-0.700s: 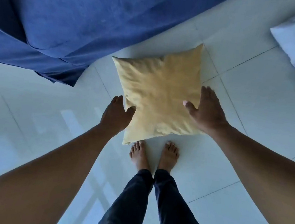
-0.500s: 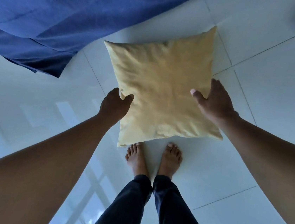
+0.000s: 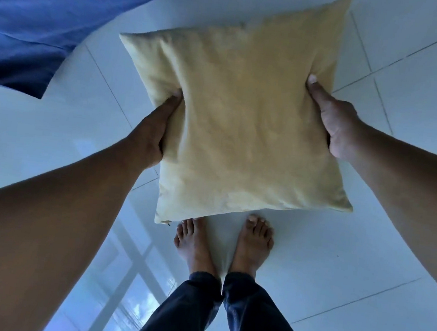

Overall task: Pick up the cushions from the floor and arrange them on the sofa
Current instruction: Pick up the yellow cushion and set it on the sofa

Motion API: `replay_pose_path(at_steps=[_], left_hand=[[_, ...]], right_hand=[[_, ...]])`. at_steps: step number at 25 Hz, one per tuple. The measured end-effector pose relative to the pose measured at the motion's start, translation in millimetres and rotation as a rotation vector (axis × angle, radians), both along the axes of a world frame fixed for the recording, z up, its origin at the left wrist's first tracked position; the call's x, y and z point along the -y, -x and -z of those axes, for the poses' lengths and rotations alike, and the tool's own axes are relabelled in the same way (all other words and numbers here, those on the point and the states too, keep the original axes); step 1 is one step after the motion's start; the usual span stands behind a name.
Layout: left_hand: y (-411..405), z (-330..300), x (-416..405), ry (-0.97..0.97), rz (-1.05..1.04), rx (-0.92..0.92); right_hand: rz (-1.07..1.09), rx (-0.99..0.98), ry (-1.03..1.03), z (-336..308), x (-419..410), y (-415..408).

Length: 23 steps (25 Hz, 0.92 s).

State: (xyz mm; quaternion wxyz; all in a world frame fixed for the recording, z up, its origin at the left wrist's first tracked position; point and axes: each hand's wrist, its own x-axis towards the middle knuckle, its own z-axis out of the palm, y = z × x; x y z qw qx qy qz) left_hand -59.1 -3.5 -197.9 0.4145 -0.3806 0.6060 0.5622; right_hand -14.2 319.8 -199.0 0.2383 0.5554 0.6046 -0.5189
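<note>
A square yellow cushion [image 3: 242, 113] hangs in the air above the white tiled floor, held between both hands. My left hand [image 3: 153, 133] grips its left edge, thumb pressed into the fabric. My right hand [image 3: 334, 121] grips its right edge, thumb on top and fingers hidden behind. The sofa, draped in blue cloth [image 3: 52, 10], fills the upper left, its edge a little to the left of the cushion.
My bare feet [image 3: 225, 242] and dark trouser legs stand directly below the cushion. Glossy white floor tiles [image 3: 394, 239] spread to the right and below, with a window reflection at the lower left.
Both hands closed on the cushion's sides and raised it off the floor toward the camera. The white cushion at the upper right has left the view.
</note>
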Motion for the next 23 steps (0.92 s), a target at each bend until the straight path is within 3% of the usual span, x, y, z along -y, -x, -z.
replay_pose_path(at_steps=[4, 10, 23], left_hand=[[-20, -44, 0, 0.078, -0.094, 0.052], [-47, -184, -1, 0.063, -0.099, 0.022], [-40, -528, 30, 0.035, -0.12, -0.364]], right_hand=[[0.019, -0.076, 0.049, -46, 0, -14], [0.021, -0.128, 0.099, -182, -3, -38], [0.083, -0.458, 0.116, -526, 6, -45]])
